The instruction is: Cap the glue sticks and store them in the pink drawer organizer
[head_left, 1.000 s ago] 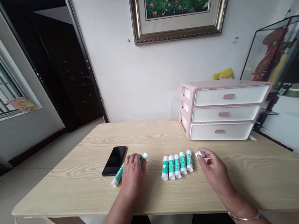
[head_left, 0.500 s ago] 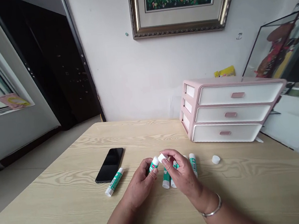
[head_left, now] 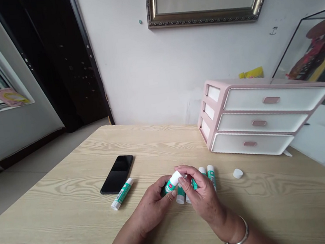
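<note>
With the held tube as the clock's centre, the wooden table (head_left: 81, 209) spreads out all round, and the pink-and-white drawer unit (head_left: 259, 120) stands on it at two o'clock. The left hand (head_left: 156, 207) is at about seven o'clock, its fingers curled round the green-and-white tube (head_left: 169, 186) with the thumb pressed along its side; the right hand (head_left: 202, 196) comes in from four o'clock, thumb and forefinger pinching the white cap (head_left: 177, 176) at the tube's upper end. A black phone (head_left: 117, 173) lies at about ten o'clock, with a single tube (head_left: 122, 194) just beside it at nine. The row of tubes (head_left: 211, 174) runs off towards three, partly behind the right hand, so I can't count it. Smallest, a loose cap (head_left: 238, 173) lies at three, well apart. What has just changed: half a second ago the pinched cap was held at the tube's tip, and now the two line up as one piece. I'd judge that the capping is nearly done, though whether the cap is fully seated I can't tell.
</note>
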`<control>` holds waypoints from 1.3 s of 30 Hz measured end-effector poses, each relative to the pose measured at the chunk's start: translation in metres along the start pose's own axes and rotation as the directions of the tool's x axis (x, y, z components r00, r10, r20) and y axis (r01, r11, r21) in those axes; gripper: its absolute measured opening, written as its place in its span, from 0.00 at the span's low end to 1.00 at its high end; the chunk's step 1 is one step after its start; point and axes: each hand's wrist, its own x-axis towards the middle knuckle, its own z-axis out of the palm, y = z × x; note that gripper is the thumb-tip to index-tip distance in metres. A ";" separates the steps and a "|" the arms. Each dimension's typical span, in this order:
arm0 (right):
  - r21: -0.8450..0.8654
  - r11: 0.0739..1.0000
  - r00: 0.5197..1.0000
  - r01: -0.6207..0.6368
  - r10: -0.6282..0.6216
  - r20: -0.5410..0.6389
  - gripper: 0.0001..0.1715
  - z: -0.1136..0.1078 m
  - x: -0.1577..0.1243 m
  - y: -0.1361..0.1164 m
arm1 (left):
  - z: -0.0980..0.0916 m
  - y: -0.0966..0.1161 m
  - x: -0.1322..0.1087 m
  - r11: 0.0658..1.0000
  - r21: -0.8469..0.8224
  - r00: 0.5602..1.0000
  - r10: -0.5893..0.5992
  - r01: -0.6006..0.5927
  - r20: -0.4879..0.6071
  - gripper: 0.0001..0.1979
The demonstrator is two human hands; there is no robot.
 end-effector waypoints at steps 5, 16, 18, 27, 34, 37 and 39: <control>-0.050 0.996 0.997 0.069 -0.067 0.048 0.14 0.000 -0.001 0.000 | 0.000 0.004 -0.002 0.999 -0.043 1.000 -0.019 0.020 0.012 0.19; -0.109 0.982 0.980 0.157 -0.141 0.143 0.18 -0.006 -0.008 -0.007 | -0.006 -0.002 -0.004 0.991 -0.095 0.984 -0.104 0.091 -0.142 0.22; -0.114 0.984 0.985 0.138 -0.124 0.119 0.15 -0.007 -0.008 -0.007 | -0.007 -0.005 -0.004 0.989 -0.087 0.978 -0.131 0.118 -0.163 0.24; -0.169 0.976 0.984 0.139 -0.117 0.133 0.09 -0.011 -0.006 -0.014 | -0.008 -0.011 -0.006 0.983 -0.156 0.964 -0.135 0.101 -0.229 0.23; -0.172 0.974 0.983 0.148 -0.126 0.131 0.08 -0.010 -0.007 -0.013 | -0.008 -0.014 -0.007 0.987 -0.153 0.970 -0.090 0.056 -0.225 0.22; -0.179 0.973 0.984 0.145 -0.123 0.126 0.08 -0.011 -0.008 -0.010 | -0.009 -0.013 -0.006 0.987 -0.146 0.963 -0.101 0.066 -0.248 0.23; -0.182 0.975 0.987 0.126 -0.105 0.118 0.08 -0.012 -0.008 -0.007 | -0.009 -0.011 -0.005 0.984 -0.133 0.948 -0.153 0.120 -0.277 0.24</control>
